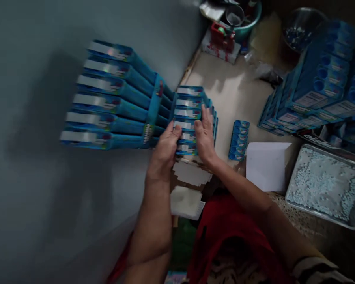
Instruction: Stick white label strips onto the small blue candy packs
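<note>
Near the middle of the head view, a row of several small blue packs [188, 114] with white labelled faces sits between my two hands. My left hand [163, 149] grips the row's lower left side, its thumb lying on the front and its other fingers hidden. Against the right side presses my right hand [206, 138], thumb on the front edge and fingers stretched along the packs. Just left of them, touching or very close, a fan of larger blue cartons [97, 85] spreads by the wall, held by a blue printed band [154, 106].
Another row of blue packs [239, 140] lies on the table [225, 90]. White paper [268, 165] and a metal tray [325, 185] of small pale pieces are to the right. Stacked blue cartons [310, 86], a metal bowl [303, 29] and a red tape dispenser [221, 37] stand farther back.
</note>
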The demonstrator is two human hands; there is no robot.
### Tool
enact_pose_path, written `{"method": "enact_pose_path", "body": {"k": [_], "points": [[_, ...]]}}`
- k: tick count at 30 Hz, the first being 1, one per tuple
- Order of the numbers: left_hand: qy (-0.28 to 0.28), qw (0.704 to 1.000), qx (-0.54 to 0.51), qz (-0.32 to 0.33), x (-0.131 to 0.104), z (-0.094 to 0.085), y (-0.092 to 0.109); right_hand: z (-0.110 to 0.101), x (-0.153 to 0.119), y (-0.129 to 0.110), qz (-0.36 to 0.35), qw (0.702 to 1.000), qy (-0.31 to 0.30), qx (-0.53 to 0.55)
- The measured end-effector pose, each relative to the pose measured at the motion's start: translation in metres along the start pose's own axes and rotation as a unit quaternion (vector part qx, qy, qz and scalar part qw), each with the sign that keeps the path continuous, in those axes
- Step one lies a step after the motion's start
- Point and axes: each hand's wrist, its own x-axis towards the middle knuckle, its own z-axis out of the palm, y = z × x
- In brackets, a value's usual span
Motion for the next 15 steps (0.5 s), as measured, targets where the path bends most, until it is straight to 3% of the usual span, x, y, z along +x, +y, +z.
{"method": "enact_pose_path", "body": {"k": [3,5,7,9,10,11,12,14,15], "points": [[0.020,0.999,0.047,-0.017,0.007,-0.007,-0.010,0.001,-0.001,0.014,0.046,0.999,0.023,0.006],[0.088,0.986,0.136,0.029,-0.006,-0.004,-0.011,-0.018,-0.018,0.017,0.027,1.000,0.000,0.012],[0.190,0.941,0.251,0.127,-0.033,0.007,-0.008,-0.053,-0.045,0.019,-0.010,1.000,-0.021,0.004],[0.242,0.873,0.330,0.265,-0.064,0.031,-0.010,-0.100,-0.073,0.030,-0.040,0.998,-0.013,-0.056],[0.221,0.844,0.346,0.345,-0.077,0.048,-0.014,-0.127,-0.085,0.040,-0.026,0.992,0.038,-0.120],[0.156,0.827,0.347,0.414,-0.087,0.068,-0.019,-0.156,-0.092,0.053,-0.002,0.978,0.082,-0.193],[0.066,0.825,0.348,0.440,-0.090,0.089,-0.025,-0.186,-0.096,0.067,0.027,0.957,0.097,-0.273],[-0.058,0.841,0.345,0.412,-0.081,0.133,-0.040,-0.242,-0.091,0.100,0.060,0.897,0.104,-0.425],[-0.081,0.854,0.346,0.381,-0.068,0.154,-0.046,-0.268,-0.085,0.117,0.064,0.869,0.084,-0.484]]}}
